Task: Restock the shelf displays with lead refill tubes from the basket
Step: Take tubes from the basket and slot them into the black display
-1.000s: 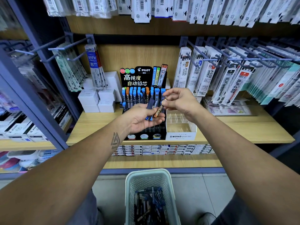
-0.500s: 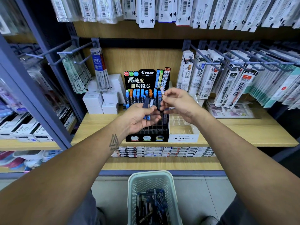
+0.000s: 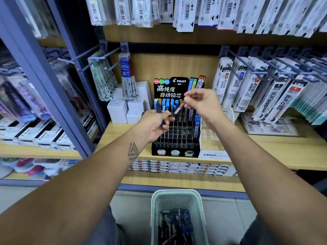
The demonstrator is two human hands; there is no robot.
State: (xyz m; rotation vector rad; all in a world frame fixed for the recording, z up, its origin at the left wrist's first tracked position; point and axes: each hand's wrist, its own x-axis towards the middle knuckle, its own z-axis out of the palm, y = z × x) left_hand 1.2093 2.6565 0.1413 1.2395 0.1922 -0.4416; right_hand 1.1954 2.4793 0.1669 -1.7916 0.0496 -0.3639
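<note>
Right hand [image 3: 203, 101] pinches lead refill tube [image 3: 180, 108] above black Pilot display [image 3: 177, 137]; left hand [image 3: 155, 124] grips dark tubes [image 3: 163, 114]; basket [image 3: 177, 197] on floor below.

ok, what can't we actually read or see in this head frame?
- Left hand: how many tubes it grips; curled fingers cover them, only dark blue ends show.
- Tube pinched by the right hand: label motion-blurred, grade unreadable.
- Pilot display: slot labels too small; its upper rows sit behind both hands.
- Basket: cut off by the bottom edge, tube count unclear.
</note>
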